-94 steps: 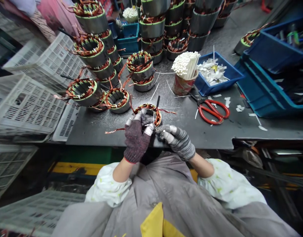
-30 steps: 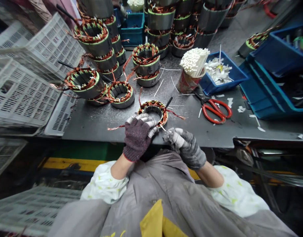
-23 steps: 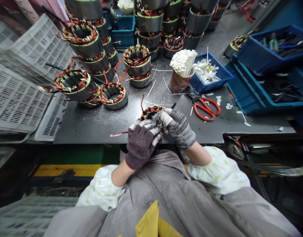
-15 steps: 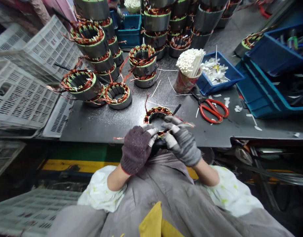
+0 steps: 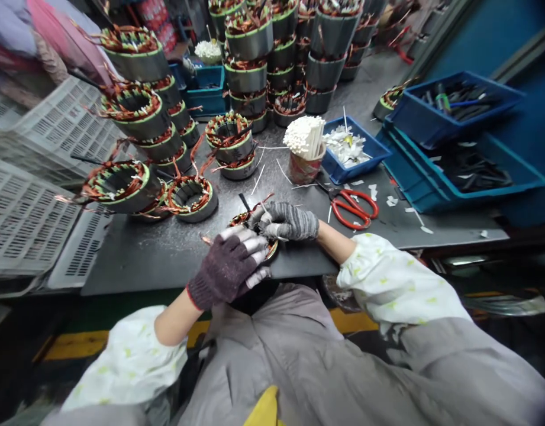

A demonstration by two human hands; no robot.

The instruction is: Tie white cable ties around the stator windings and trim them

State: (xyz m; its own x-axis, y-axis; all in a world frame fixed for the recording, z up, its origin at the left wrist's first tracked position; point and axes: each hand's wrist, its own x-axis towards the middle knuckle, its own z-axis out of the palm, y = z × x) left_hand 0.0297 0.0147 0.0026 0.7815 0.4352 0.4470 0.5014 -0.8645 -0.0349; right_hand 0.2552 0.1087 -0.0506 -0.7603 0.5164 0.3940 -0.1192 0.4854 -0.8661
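Observation:
A motor stator [image 5: 273,251], a metal ring with copper windings, lies near the table's front edge, mostly covered by my hands. My left hand [image 5: 230,263], in a purple glove with white fingertips, has its fingers wrapped over the near left side of the ring. My right hand [image 5: 289,221], in a grey striped glove, reaches across the ring from the right with its fingers curled together over the opening. What its fingertips pinch is hidden. A black sleeve end and copper leads stick up behind the ring.
Red-handled scissors [image 5: 354,208] lie to the right. Behind them are a cup of white sticks [image 5: 304,168] and a blue tray of scraps [image 5: 376,155]. Stacked stators [image 5: 154,121] stand left and behind. Blue bins [image 5: 471,198] sit right; white crates [image 5: 19,219] are left.
My right hand has swung from the near right of the stator to across its top. My left hand has spread further over the ring. The whole view has shifted too.

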